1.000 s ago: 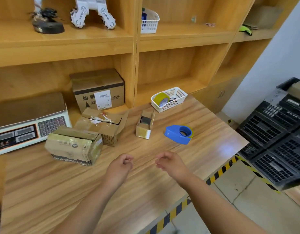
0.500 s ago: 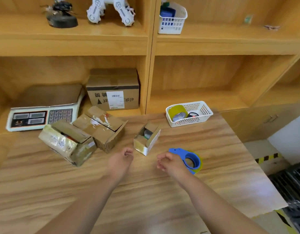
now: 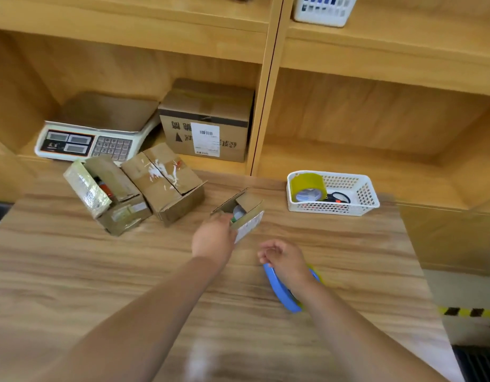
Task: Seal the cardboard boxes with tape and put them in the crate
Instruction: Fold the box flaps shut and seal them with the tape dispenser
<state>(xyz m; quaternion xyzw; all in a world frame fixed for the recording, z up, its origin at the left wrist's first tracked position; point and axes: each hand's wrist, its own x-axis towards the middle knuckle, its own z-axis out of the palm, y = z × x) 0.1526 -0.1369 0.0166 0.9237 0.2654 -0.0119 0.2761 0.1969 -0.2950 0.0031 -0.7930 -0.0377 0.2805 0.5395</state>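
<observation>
The small box (image 3: 250, 220) lies straight ahead of my left hand (image 3: 213, 239), on the desk (image 3: 128, 271) between the two bigger cartons and the white basket (image 3: 370, 194). Its long axis runs slantwise, from near-left to far-right, and my left fingers (image 3: 224, 218) meet it at the near-left end. That hand is plainly the nearer one. The back of the hand and the blur hide the fingertips, so I cannot tell whether they have closed on the cardboard or only touch it.

My right hand (image 3: 286, 261) hangs just beside the box, to its right and nearer to me, over the blue tape dispenser (image 3: 279, 292). Its fingers (image 3: 267, 250) are loosely curled and grasp nothing.

The box is thin brown corrugated card, oblong, with a pale glossy strip down its right side. Its top flaps stand open and something round and pale sits inside. I judge it light and easy to crush, so the flaps want folding down flat before any tape goes on.

The dispenser is smooth hard plastic, a rounded ring lying flat. The taped carton (image 3: 166, 180) and the open carton (image 3: 111, 199) to the left are scuffed, with shiny old tape. A yellow tape roll (image 3: 307, 183) stands in the basket.
</observation>
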